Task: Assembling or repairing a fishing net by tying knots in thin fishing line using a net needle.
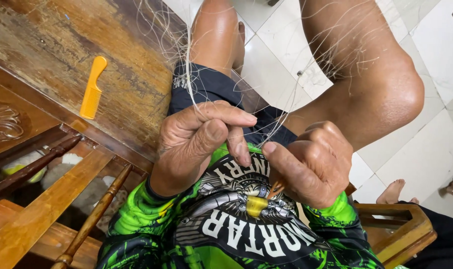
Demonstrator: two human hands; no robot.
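Observation:
My left hand (199, 137) pinches thin translucent net strands (186, 74) between thumb and fingers, just above my lap. My right hand (313, 164) is closed around a small brownish netting needle (276, 188), whose tip pokes out below the thumb. The two hands almost touch at the fingertips. The fine mesh fans up and away over my bare knees (386, 84). I wear a green and black printed shirt (236, 234) and dark shorts (206, 87).
An orange comb (92, 88) lies on the worn wooden seat (52, 45) to my left. A wooden armrest with spindles (47, 204) runs below it. White floor tiles (436, 50) spread to the right, where another person's bare foot (391, 192) shows beside a wooden chair arm (406, 234).

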